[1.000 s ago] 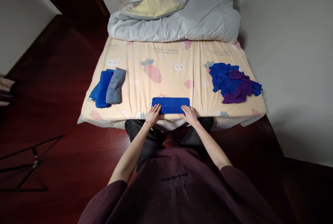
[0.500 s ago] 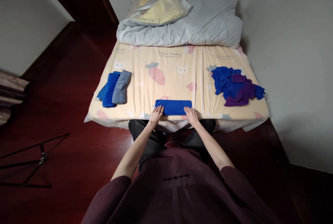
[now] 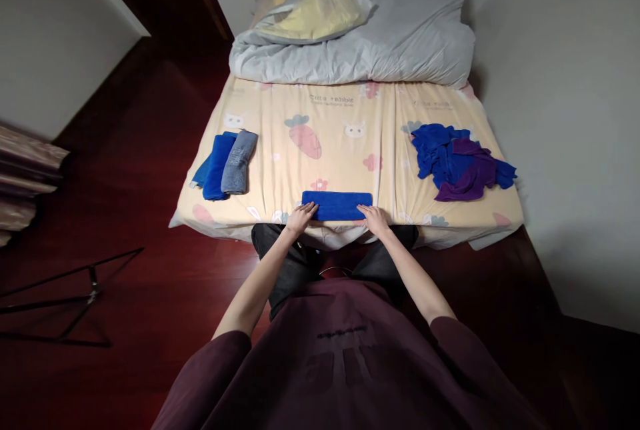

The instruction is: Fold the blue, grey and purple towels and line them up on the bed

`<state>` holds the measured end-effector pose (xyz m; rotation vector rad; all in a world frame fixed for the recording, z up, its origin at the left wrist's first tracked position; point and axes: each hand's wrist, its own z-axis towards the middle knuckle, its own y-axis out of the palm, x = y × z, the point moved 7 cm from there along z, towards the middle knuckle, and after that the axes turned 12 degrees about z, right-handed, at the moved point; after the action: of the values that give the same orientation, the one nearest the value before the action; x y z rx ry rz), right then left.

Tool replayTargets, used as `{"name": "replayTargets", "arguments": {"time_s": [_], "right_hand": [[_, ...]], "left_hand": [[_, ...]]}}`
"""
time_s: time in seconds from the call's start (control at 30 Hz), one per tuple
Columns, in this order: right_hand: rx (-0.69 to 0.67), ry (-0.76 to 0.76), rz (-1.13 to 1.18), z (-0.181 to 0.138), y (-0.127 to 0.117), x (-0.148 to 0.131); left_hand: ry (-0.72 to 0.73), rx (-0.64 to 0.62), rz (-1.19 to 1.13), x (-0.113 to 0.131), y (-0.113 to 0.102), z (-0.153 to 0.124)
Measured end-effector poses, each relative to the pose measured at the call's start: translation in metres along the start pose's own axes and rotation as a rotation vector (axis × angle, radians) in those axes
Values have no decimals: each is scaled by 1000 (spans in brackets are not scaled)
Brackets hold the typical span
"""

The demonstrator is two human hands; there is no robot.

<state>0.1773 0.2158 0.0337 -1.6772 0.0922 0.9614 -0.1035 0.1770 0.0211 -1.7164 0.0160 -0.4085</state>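
Note:
A blue towel (image 3: 337,206), folded into a long flat strip, lies crosswise near the front edge of the bed. My left hand (image 3: 301,218) rests on its near left corner, fingers stretched out over the cloth. At the opposite end, my right hand (image 3: 374,219) touches the near right corner, its fingers also extended and lying flat. Both thumbs are hard to make out. Off to the left are folded towels: a bright blue one (image 3: 218,167) and a grey one (image 3: 239,163). On the right sits a loose heap of blue cloths (image 3: 434,150) with a purple cloth (image 3: 467,173) on top.
The bed (image 3: 280,170) has a pale yellow patterned sheet. A grey quilt (image 3: 415,30) and a yellow-and-clear bag-like bundle (image 3: 330,13) lie at its head. Black tripod legs (image 3: 75,297) stand on the dark red floor at left, near a curtain (image 3: 27,170).
The whole view has shifted slightly. My right hand's fingers have slid a little toward the towel's near edge; the towel and the other cloths lie as before.

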Motion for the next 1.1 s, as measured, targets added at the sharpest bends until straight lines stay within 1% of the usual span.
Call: {"name": "replayTargets", "arguments": {"time_s": [0.07, 0.13, 0.2, 0.3, 0.4, 0.47, 0.7, 0.8, 1.1], "right_hand": [[30, 48, 75, -2, -8, 8], [81, 121, 201, -3, -15, 19], [133, 164, 376, -3, -21, 29], [230, 181, 613, 0, -26, 40], [332, 234, 739, -1, -28, 50], [366, 241, 791, -2, -27, 53], [400, 263, 879, -4, -22, 58], [400, 271, 874, -4, -20, 58], [445, 365, 715, 0, -26, 58]], "left_hand": [[0, 9, -43, -9, -4, -2], [-23, 25, -117, -20, -7, -4], [-85, 62, -222, -32, -12, -6], [-199, 141, -375, -47, -16, -12], [-267, 183, -545, -54, -14, -16], [-290, 202, -638, -56, -12, -17], [-351, 272, -753, -66, -10, -14], [-401, 275, -711, -69, -7, -15], [-509, 217, -563, -71, -6, -14]]}}
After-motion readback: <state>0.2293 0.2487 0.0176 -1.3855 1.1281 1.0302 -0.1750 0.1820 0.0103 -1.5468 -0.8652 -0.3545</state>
